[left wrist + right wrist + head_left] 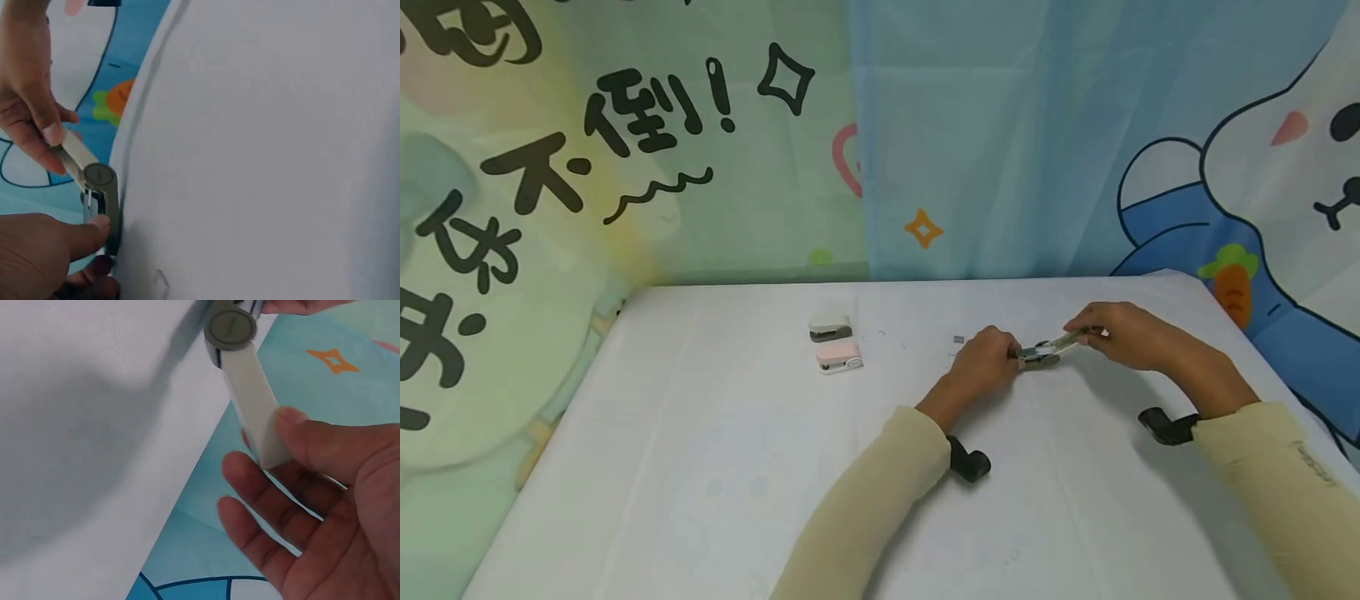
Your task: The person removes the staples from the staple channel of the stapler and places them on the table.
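A small grey-and-white stapler (1047,351) is held swung open just above the white table (737,467), right of centre. My left hand (996,357) grips its grey base end, thumb on top (94,232). My right hand (1093,332) pinches the tip of the raised white top arm (256,406) between thumb and forefinger, the other fingers spread loosely. In the left wrist view the stapler (100,187) shows its round grey hinge and metal staple channel. The right wrist view shows the hinge cap (230,328) at the top.
Two more small staplers lie at the table's back middle: a grey-and-white one (830,327) and a pink one (839,357) just in front. A short staple strip (958,338) and stray staples lie near my left hand. Printed curtains hang behind the table.
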A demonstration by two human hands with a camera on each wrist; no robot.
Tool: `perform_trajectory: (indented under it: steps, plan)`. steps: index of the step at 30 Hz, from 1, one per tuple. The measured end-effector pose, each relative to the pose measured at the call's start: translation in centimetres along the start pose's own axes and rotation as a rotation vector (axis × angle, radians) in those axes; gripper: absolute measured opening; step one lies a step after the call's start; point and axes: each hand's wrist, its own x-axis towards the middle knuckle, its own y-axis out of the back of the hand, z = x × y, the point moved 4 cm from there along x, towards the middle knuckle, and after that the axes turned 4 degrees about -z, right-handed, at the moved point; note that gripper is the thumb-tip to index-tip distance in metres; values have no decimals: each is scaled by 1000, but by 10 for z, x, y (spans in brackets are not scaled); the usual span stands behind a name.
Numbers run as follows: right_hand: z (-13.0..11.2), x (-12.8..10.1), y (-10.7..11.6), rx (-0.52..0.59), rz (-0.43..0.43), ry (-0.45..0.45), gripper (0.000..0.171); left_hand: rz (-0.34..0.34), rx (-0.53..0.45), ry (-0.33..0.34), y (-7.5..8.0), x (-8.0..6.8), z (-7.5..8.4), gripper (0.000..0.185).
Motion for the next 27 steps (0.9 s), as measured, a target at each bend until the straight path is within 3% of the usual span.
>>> perform_trajectory:
  steps: [5,9,13,16,19,24,27]
  plan:
    - [1,5,-5,-22,-62,-43,21,14,43,-30,-1,0,0,21]
    - [-8,13,-6,-50,-59,-76,25,23,65,-36,-1,-1,-1,24]
    - [-28,22,-6,-58,-16,-88,34,5,-3,1,0,-3,-6,32]
    - [-48,31,-5,-47,46,-30,35,23,-77,16,4,-6,-14,33]
    - [-66,41,-8,0,127,62,34,59,-100,-10,12,-10,-22,26]
    - [-85,59,-25,144,265,213,30,132,-100,-84,35,-24,-37,13]
    - [-92,70,-36,233,287,271,29,163,-124,-110,53,-35,-49,11]
